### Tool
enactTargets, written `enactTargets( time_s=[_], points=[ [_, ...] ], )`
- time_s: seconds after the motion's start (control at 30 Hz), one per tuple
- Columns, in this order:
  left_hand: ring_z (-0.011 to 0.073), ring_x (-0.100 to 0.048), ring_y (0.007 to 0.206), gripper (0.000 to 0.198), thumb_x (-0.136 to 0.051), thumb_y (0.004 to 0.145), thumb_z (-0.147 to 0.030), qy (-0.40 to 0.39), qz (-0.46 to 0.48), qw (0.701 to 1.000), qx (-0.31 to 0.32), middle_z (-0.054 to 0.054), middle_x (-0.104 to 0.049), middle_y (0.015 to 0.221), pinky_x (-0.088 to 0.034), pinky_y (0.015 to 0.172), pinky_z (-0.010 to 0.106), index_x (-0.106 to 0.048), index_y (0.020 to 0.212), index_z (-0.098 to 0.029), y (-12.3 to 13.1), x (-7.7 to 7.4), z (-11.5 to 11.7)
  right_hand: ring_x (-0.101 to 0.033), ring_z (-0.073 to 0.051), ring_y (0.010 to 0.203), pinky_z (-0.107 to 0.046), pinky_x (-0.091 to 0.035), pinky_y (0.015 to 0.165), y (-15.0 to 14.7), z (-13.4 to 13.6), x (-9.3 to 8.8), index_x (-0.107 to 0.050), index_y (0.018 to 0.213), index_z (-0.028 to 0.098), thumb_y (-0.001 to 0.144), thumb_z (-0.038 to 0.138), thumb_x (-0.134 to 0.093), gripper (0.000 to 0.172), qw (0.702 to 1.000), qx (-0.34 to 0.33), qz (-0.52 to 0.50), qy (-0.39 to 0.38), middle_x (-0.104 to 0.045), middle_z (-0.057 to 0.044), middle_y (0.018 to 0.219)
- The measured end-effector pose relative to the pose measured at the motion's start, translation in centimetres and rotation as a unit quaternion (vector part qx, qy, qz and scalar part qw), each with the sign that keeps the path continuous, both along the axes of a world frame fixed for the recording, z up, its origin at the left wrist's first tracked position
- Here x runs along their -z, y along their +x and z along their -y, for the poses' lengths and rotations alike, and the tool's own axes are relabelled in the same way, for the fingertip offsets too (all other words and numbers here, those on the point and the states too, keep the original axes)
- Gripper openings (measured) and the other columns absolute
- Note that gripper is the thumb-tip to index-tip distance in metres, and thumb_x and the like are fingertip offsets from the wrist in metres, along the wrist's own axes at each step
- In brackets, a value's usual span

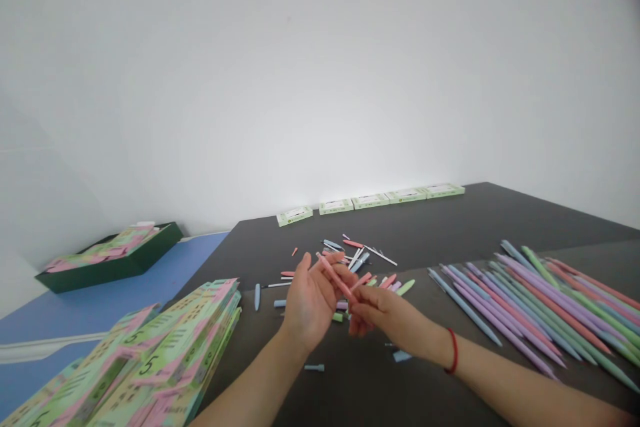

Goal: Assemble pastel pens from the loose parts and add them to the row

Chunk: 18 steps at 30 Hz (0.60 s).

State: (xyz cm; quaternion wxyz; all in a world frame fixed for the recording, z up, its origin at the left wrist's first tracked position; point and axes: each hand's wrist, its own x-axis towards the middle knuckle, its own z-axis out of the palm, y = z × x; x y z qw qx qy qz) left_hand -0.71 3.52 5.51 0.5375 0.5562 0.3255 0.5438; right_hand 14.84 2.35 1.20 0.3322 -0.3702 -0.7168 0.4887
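A pink pen (334, 275) slants between my two hands above the table. My left hand (313, 293) is turned palm up, with its fingers curled around the pen's upper part and its thumb standing apart. The fingertips of my right hand (375, 310) pinch the pen's lower end. Behind and beneath the hands lies a scatter of loose pen parts: a blue pen barrel (360, 262), a green barrel piece (406, 287), a white refill (383, 255). A small light-blue part (315, 367) lies nearer to me, between my forearms.
Many pastel pens (520, 307) lie side by side on the dark table (430, 233) at right. Stacked printed cartons (175, 347) stand at left. Beyond them, a dark green tray (150, 250) holds more packaging. Flat, pale green boxes (370, 201) line the back edge by the wall.
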Motion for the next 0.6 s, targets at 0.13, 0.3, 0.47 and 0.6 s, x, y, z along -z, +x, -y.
enactTargets(
  time_s=[0.13, 0.3, 0.47, 0.6],
  points=[
    [0.01, -0.033, 0.043, 0.049, -0.033, 0.088, -0.054, -0.138, 0.229, 0.959, 0.09, -0.007, -0.028, 0.045, -0.04, 0.054, 0.026, -0.044, 0.056, -0.018, 0.7, -0.7, 1.2, -0.064, -0.017, 0.07, -0.028, -0.048, 0.068, -0.5, 0.9, 0.0, -0.054, 0.074, 0.019, 0.089, 0.037, -0.048, 0.025, 1.0, -0.004, -0.007, 0.013, -0.07, -0.004, 0.074],
    [0.0091, -0.021, 0.039, 0.036, -0.036, 0.085, -0.033, -0.159, 0.273, 0.947, 0.064, -0.008, -0.02, 0.042, -0.033, 0.046, 0.023, -0.041, 0.053, -0.019, 0.0, -0.8, 1.0, -0.065, -0.02, 0.074, -0.03, -0.049, 0.067, 0.1, 0.1, 0.0, -0.061, 0.088, 0.017, 0.091, 0.047, -0.038, 0.038, 0.999, 0.018, -0.032, -0.016, -0.07, -0.007, 0.08],
    [0.0087, -0.02, 0.038, 0.032, -0.037, 0.083, -0.031, -0.17, 0.276, 0.944, 0.054, -0.008, -0.018, 0.042, -0.032, 0.045, 0.023, -0.041, 0.053, -0.019, -0.6, -0.5, 0.4, -0.067, -0.02, 0.071, -0.031, -0.048, 0.065, 0.5, -0.5, 0.0, -0.062, 0.095, 0.015, 0.089, 0.053, -0.034, 0.048, 0.999, 0.028, -0.028, -0.034, -0.072, -0.007, 0.079],
    [0.0086, -0.022, 0.038, 0.038, -0.037, 0.085, -0.038, -0.181, 0.284, 0.94, 0.05, -0.008, -0.02, 0.043, -0.033, 0.045, 0.023, -0.04, 0.052, -0.019, -0.7, -0.8, 0.3, -0.068, -0.019, 0.071, -0.029, -0.047, 0.063, 0.5, -0.4, -0.2, -0.063, 0.092, 0.014, 0.089, 0.055, -0.033, 0.05, 0.999, 0.028, -0.022, -0.032, -0.073, -0.008, 0.078]
  ],
)
